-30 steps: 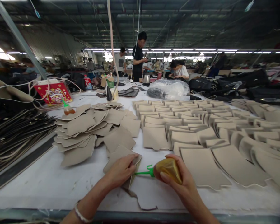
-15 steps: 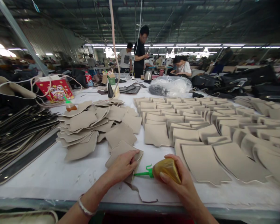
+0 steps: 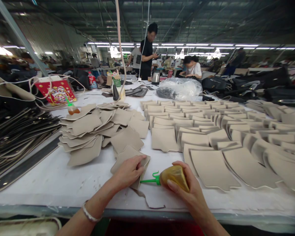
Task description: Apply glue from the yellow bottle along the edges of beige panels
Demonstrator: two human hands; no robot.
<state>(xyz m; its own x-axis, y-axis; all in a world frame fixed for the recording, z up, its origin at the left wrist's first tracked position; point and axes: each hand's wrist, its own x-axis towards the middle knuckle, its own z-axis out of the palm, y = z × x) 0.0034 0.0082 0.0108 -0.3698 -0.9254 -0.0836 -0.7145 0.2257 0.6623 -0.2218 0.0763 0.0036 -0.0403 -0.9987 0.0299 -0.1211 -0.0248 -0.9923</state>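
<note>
My left hand (image 3: 128, 171) presses down on a beige cut fabric piece (image 3: 127, 155) at the table's near edge, fingers curled over its right border. My right hand (image 3: 186, 190) is wrapped round a yellowish squeeze bottle (image 3: 174, 175) lying sideways. Its green nozzle (image 3: 149, 180) points left and touches the edge of the piece under my left hand. A loose heap of the same beige pieces (image 3: 93, 131) lies just beyond my left hand.
Rows of overlapping beige pieces (image 3: 223, 131) cover the white table (image 3: 51, 180) to the right. Dark strips (image 3: 17, 137) are stacked at left. A second small bottle (image 3: 71, 108), a red box (image 3: 55, 91) and a plastic bag (image 3: 179, 88) sit farther back. Other people stand beyond.
Both hands keep their hold. The nozzle has stayed against the piece's edge; the view has shifted slightly as my head moved.
</note>
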